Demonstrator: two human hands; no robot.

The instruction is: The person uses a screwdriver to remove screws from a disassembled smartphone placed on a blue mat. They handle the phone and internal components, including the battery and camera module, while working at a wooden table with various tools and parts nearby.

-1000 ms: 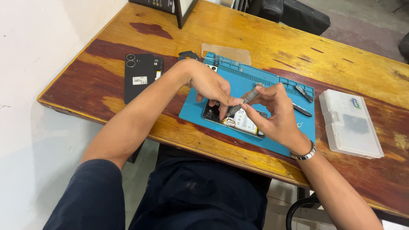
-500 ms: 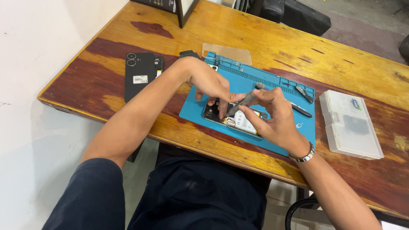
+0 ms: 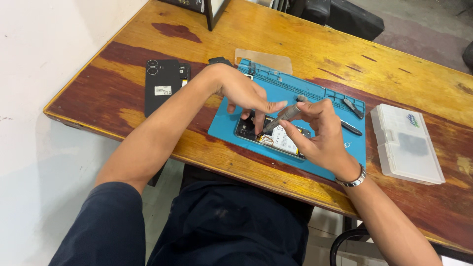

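Detached black back cover [image 3: 165,84] left of blue repair mat [image 3: 224,130]. On mat: opened phone [image 3: 276,140]. Left hand [image 3: 244,93] pressing fingertips on its top end. Right hand [image 3: 320,138] pinched around grey screwdriver [image 3: 282,117], tip in phone. Likely screw-removal step; calls for steady downward pressure.

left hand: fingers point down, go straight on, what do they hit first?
Likely the opened phone on the blue mat. The left hand points its fingertips down at the phone's upper end, beside the screwdriver tip; whether they already touch is unclear.
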